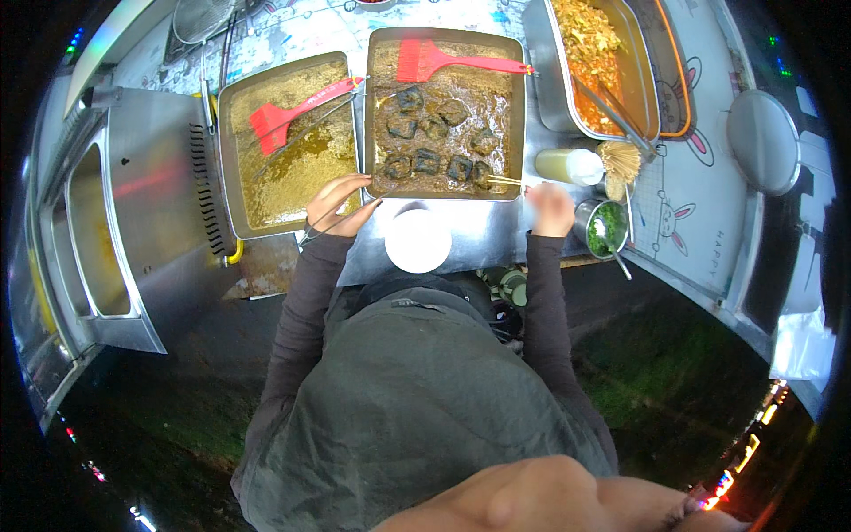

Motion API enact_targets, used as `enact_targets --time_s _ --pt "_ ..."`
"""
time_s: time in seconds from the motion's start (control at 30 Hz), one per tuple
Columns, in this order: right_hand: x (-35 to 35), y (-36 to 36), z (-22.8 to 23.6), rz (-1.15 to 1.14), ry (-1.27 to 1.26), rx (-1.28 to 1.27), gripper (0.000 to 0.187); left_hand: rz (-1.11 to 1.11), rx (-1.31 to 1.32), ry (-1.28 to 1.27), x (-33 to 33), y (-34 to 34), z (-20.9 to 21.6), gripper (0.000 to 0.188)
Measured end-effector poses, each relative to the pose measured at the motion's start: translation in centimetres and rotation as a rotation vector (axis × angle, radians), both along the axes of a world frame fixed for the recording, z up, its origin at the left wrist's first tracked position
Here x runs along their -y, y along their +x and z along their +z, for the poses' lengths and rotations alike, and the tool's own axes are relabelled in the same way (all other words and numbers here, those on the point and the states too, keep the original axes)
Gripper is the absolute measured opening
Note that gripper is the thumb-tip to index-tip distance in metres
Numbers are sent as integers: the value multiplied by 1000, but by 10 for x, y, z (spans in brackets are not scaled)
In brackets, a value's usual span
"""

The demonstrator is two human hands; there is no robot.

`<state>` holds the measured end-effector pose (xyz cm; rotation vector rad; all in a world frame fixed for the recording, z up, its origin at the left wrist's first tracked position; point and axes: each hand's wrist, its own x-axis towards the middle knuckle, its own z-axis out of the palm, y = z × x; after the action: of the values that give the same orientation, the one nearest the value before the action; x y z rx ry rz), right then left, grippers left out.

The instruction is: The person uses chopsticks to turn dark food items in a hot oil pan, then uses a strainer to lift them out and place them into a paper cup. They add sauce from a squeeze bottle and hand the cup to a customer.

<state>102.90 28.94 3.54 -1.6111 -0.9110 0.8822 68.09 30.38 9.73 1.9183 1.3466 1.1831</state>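
Observation:
My right hand (551, 211) is closed round thin wooden skewers (505, 180), whose tips reach over the right front corner of a metal tray (443, 196). In that tray several dark, blocky pieces of food (425, 160) sit in brown sauce; the tips lie against the piece at the front right. By the tray's left front corner, my left hand (340, 206) has thumb and fingers bent round a thin metal utensil (308, 236), perhaps tongs, mostly hidden by the hand. Between both hands stands a white round bowl (417, 240).
Red brushes (425, 62) lie across this tray and a left tray (239, 191) of yellowish sauce. To the right are a deep pan (551, 97) of orange-red food, a squeeze bottle (569, 166), a skewer bundle (620, 161) and a cup of chopped greens (606, 229).

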Motion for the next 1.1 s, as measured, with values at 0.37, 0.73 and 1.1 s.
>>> enact_targets --time_s 0.37,0.73,1.1 --pt "-37 -37 -13 107 -54 -335 13 90 16 -10 14 -16 6 34" --pt "-38 -65 21 487 140 542 9 117 31 -55 30 -37 3 34" --pt "-58 -17 -23 191 -233 -481 13 121 68 -70 33 -39 2 35"
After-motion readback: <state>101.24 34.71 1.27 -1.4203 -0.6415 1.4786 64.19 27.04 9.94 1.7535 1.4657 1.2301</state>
